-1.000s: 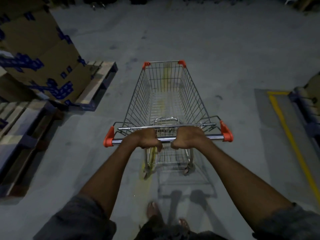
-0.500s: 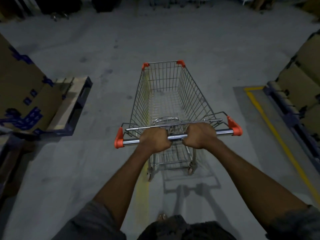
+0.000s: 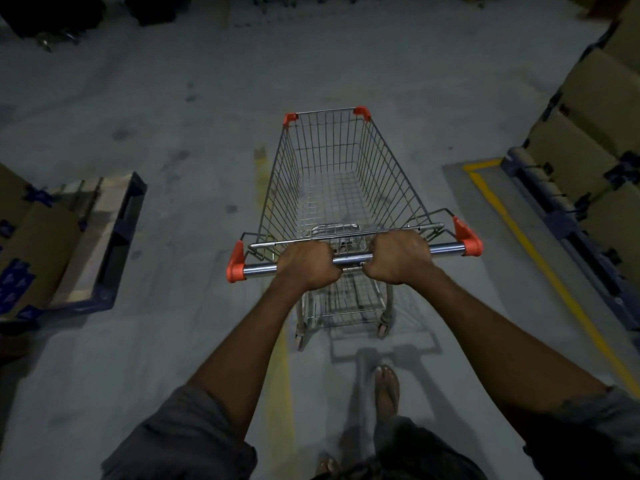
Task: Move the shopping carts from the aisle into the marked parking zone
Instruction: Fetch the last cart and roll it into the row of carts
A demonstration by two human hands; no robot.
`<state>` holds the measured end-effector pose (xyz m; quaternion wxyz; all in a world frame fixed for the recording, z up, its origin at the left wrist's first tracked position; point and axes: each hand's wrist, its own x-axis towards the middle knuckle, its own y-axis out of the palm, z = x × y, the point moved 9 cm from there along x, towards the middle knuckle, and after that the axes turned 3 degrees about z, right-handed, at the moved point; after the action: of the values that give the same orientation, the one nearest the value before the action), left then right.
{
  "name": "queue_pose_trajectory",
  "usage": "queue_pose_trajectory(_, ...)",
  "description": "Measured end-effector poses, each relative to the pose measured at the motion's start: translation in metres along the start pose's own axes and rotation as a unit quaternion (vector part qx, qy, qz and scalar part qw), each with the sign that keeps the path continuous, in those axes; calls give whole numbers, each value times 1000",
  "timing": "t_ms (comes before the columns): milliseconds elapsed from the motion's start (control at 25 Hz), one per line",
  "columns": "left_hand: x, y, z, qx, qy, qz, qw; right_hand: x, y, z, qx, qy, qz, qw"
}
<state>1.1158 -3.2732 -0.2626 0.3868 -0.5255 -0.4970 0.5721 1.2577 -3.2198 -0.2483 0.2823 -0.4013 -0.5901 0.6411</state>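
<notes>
An empty wire shopping cart [image 3: 388, 174] with orange corner caps stands on the grey concrete floor right in front of me. Its chrome handle bar [image 3: 351, 258] runs between two orange end caps. My left hand [image 3: 306, 266] grips the bar left of its middle, and my right hand [image 3: 398, 258] grips it right of the middle, both with fingers curled over the bar. A yellow painted line [image 3: 512, 216] forms a corner on the floor to the right of the cart.
A wooden pallet with cardboard boxes [image 3: 38, 244] lies at the left. Stacked cartons on a blue pallet [image 3: 588, 161] stand along the right, behind the yellow line. A faded yellow stripe [image 3: 280, 375] runs under the cart. Dark objects [image 3: 52, 12] stand at the far back.
The cart and I have rolled forward down the aisle. The left pallets have slid back and out of view, and the yellow corner and right cartons have come closer. Both hands stay on the handle.
</notes>
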Motion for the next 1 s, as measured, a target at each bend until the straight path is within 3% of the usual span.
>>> queue_pose_trajectory(1000, 280, -56, -57, -17, 20, -2, 1000, 239, -38, -165, 24, -33, -5, 999)
